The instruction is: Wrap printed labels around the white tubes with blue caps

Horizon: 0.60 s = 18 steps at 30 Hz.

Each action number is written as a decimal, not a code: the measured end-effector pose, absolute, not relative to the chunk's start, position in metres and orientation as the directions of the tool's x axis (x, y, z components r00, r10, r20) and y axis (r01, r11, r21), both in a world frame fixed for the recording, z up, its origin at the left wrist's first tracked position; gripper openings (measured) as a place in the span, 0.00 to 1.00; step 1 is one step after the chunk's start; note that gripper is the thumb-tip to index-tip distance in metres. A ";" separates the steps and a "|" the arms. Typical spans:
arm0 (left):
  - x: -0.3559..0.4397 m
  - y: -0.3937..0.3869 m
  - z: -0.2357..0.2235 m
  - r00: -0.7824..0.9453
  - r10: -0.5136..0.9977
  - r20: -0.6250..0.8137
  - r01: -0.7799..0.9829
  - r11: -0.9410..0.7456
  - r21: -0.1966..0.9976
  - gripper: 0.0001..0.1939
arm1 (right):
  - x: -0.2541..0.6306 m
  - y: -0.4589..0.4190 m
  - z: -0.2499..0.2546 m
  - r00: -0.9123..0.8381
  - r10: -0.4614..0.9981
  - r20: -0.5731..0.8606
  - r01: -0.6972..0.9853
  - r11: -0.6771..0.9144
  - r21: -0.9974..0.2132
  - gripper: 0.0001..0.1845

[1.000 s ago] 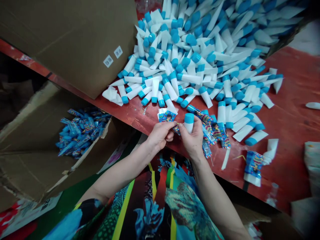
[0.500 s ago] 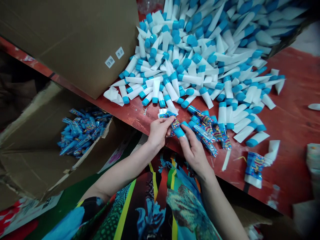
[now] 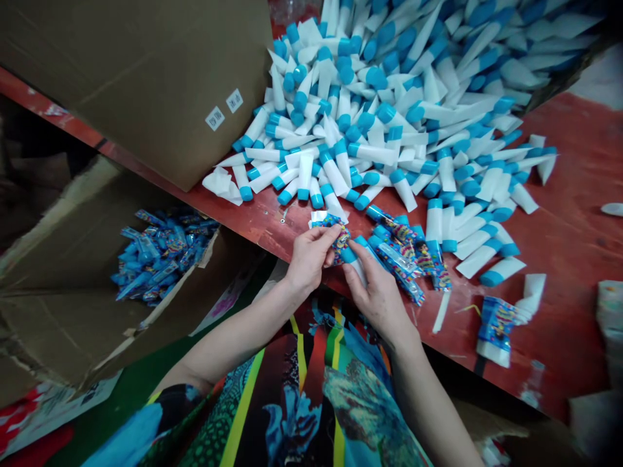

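Near the table's front edge, my left hand [image 3: 310, 259] pinches a blue printed wrapper [image 3: 342, 239] between thumb and fingers. My right hand [image 3: 376, 288] grips a white tube with a blue cap [image 3: 348, 255]. The cap points at the wrapper and meets its edge; whether it sits inside, I cannot tell. Just right of my hands lies a small group of tubes in printed wrappers [image 3: 396, 259]. Beyond them spreads a large heap of bare white tubes with blue caps [image 3: 335, 168].
A tall cardboard box [image 3: 146, 84] stands on the red table [image 3: 574, 214] at the left. Lower left, an open carton [image 3: 53, 311] holds many wrapped tubes [image 3: 160, 256]. A stack of printed wrappers [image 3: 496, 327] lies at the right near the table edge.
My right hand has shifted slightly left, bringing the tube's cap closer against the wrapper. My left hand stays almost in place.
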<state>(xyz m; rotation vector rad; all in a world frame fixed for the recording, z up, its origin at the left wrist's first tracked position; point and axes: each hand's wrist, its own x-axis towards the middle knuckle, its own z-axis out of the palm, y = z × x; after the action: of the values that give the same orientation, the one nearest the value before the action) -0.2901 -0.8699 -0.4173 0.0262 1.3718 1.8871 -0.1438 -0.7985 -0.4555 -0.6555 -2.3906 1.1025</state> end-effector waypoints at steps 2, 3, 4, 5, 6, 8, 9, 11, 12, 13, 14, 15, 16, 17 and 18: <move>-0.290 -0.869 -0.418 -0.689 0.584 -0.430 -0.582 -0.092 0.808 0.21 | -0.146 -0.799 -0.457 -0.775 0.598 0.202 0.220 0.555 -0.802 0.27; -0.291 -0.869 -0.419 -0.690 0.576 -0.438 -0.586 -0.088 0.806 0.22 | -0.147 -0.799 -0.458 -0.762 0.613 0.208 0.218 0.545 -0.809 0.27; -0.291 -0.869 -0.420 -0.691 0.571 -0.444 -0.588 -0.087 0.804 0.23 | -0.148 -0.800 -0.459 -0.749 0.628 0.211 0.219 0.536 -0.815 0.26; -0.291 -0.869 -0.421 -0.693 0.568 -0.445 -0.589 -0.090 0.803 0.24 | -0.149 -0.800 -0.459 -0.737 0.641 0.214 0.219 0.527 -0.821 0.26; -0.291 -0.869 -0.422 -0.693 0.567 -0.444 -0.590 -0.093 0.802 0.24 | -0.149 -0.800 -0.460 -0.729 0.650 0.216 0.218 0.520 -0.826 0.26; -0.292 -0.870 -0.425 -0.690 0.572 -0.444 -0.596 -0.100 0.797 0.25 | -0.150 -0.801 -0.463 -0.729 0.650 0.215 0.212 0.513 -0.832 0.26; -0.293 -0.870 -0.426 -0.685 0.576 -0.446 -0.601 -0.102 0.792 0.25 | -0.150 -0.801 -0.464 -0.737 0.643 0.209 0.211 0.513 -0.832 0.26; -0.295 -0.871 -0.427 -0.678 0.581 -0.451 -0.609 -0.101 0.786 0.26 | -0.148 -0.801 -0.466 -0.759 0.625 0.184 0.225 0.517 -0.826 0.26; -0.295 -0.871 -0.427 -0.677 0.582 -0.450 -0.608 -0.098 0.788 0.26 | -0.148 -0.800 -0.467 -0.768 0.618 0.169 0.237 0.518 -0.822 0.27; -0.295 -0.871 -0.427 -0.677 0.585 -0.447 -0.603 -0.092 0.792 0.25 | -0.147 -0.800 -0.467 -0.776 0.612 0.155 0.246 0.520 -0.818 0.28; -0.295 -0.871 -0.426 -0.677 0.588 -0.442 -0.594 -0.082 0.800 0.25 | -0.146 -0.799 -0.467 -0.782 0.606 0.147 0.251 0.521 -0.816 0.29; -0.295 -0.871 -0.426 -0.680 0.589 -0.437 -0.582 -0.072 0.810 0.24 | -0.146 -0.798 -0.466 -0.787 0.599 0.147 0.247 0.524 -0.815 0.30; -0.294 -0.870 -0.426 -0.684 0.587 -0.432 -0.570 -0.062 0.819 0.23 | -0.145 -0.798 -0.465 -0.790 0.593 0.154 0.236 0.527 -0.816 0.30; -0.293 -0.870 -0.425 -0.689 0.583 -0.431 -0.561 -0.053 0.826 0.22 | -0.145 -0.797 -0.464 -0.790 0.590 0.166 0.223 0.529 -0.819 0.29; -0.292 -0.870 -0.426 -0.695 0.576 -0.431 -0.554 -0.047 0.831 0.22 | -0.145 -0.797 -0.463 -0.786 0.592 0.177 0.212 0.527 -0.823 0.29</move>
<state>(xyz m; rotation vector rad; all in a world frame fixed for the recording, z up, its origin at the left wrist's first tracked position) -0.2919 -0.8701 -0.4255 0.0236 1.4464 1.8382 -0.1453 -0.7966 -0.4626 -0.6568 -2.3311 1.1702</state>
